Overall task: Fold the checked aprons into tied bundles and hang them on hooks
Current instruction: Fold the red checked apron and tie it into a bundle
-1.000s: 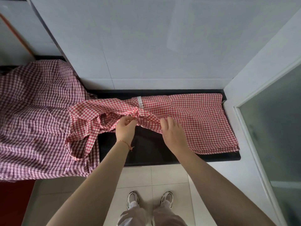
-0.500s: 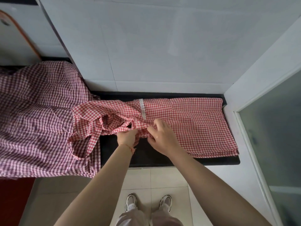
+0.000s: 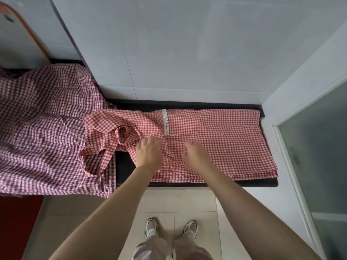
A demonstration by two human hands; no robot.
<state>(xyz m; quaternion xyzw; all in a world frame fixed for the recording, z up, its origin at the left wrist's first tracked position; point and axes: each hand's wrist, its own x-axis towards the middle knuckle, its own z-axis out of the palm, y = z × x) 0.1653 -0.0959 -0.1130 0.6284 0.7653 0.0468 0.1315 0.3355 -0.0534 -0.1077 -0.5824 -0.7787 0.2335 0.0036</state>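
A red-and-white checked apron (image 3: pixel 225 139) with a white lace strip (image 3: pixel 165 121) lies folded along a black ledge (image 3: pixel 253 182). Its bunched top and straps (image 3: pixel 105 145) spill left onto a darker purple checked apron (image 3: pixel 43 128). My left hand (image 3: pixel 149 155) rests palm down on the red apron's middle, fingertips curled into the cloth. A short way to the right, my right hand (image 3: pixel 195 154) has its fingers curled on a fold of the same apron. The fabric under both palms is hidden.
A white tiled wall (image 3: pixel 178 53) rises behind the ledge. A frosted glass door with a white frame (image 3: pixel 309 147) stands at the right. The purple apron hangs over the ledge's left front edge. Pale floor tiles and my shoes (image 3: pixel 170 228) are below. No hooks show.
The red apron's near edge has come forward toward the ledge's front, covering more of the black surface. My hands moved slightly apart and now lie lower on the cloth.
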